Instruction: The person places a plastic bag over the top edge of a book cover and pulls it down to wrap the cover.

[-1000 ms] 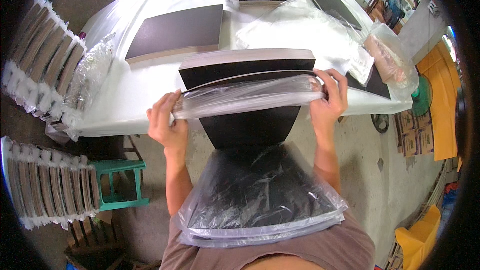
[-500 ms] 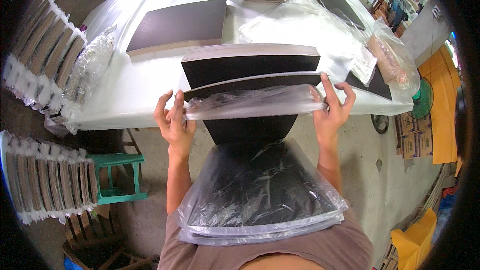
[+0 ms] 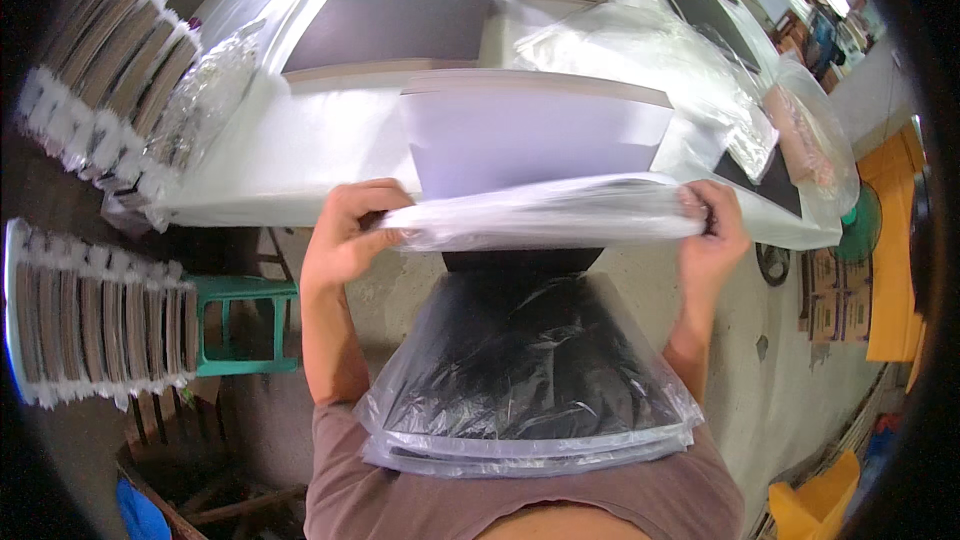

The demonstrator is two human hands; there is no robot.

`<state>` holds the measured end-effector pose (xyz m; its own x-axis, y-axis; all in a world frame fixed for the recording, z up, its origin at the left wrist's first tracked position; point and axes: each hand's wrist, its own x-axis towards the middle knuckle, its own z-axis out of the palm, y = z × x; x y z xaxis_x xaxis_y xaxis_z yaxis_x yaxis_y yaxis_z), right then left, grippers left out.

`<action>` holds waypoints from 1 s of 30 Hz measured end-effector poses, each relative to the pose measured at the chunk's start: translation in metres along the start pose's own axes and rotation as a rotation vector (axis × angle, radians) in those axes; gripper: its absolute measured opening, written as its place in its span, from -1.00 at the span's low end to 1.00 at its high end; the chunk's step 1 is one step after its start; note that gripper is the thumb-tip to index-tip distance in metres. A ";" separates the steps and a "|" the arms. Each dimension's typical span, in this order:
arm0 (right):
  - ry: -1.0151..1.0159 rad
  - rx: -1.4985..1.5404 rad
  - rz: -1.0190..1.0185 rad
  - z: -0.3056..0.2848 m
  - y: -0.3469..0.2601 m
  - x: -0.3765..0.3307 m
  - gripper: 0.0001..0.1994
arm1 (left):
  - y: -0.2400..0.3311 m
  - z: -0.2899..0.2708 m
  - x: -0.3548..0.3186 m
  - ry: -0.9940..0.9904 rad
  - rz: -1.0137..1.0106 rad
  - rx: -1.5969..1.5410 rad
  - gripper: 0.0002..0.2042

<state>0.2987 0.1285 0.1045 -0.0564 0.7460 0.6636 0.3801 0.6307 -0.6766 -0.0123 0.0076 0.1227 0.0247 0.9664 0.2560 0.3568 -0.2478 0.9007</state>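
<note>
My left hand [image 3: 345, 235] and my right hand [image 3: 715, 225] are closed on the two ends of a gathered clear plastic bag [image 3: 540, 215], stretched between them and blurred by motion. Its lower part runs down toward me over black sheets [image 3: 510, 360] that show through the film near my body. A dark strip [image 3: 525, 260] shows just below the gathered film. Right behind the bag, at the table's near edge, a thick stack of sheets [image 3: 540, 135] shows a pale face. The fingertips of both hands are partly hidden by the film.
The white-covered table [image 3: 240, 165] holds another black-topped stack [image 3: 395, 25], loose plastic film [image 3: 600, 40] and a wrapped bundle [image 3: 805, 130]. Wrapped stacks [image 3: 105, 325] lie on a green stool [image 3: 250, 325] at left. Brown cartons [image 3: 838, 295] stand at right.
Both hands have closed on the bag's ends and spread farther apart. The black sheet edge above the bag is out of sight. The stack behind shows a pale face instead of black.
</note>
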 end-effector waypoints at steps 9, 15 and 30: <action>-0.254 1.141 1.007 -0.020 0.053 -0.016 -0.50 | -0.066 0.007 0.008 0.037 -0.281 -0.908 -0.49; -0.170 1.126 1.120 0.000 0.077 -0.064 -0.55 | -0.098 0.028 -0.018 0.337 -0.163 -1.178 -0.44; -0.208 1.378 1.318 0.008 0.141 -0.132 -0.65 | -0.141 0.067 -0.046 0.369 -0.220 -1.257 -0.64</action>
<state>0.3522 0.1207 -0.0817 -0.5189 0.7674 -0.3767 -0.6129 -0.6411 -0.4618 -0.0013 0.0028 -0.0398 -0.2463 0.9685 -0.0360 -0.7847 -0.1775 0.5939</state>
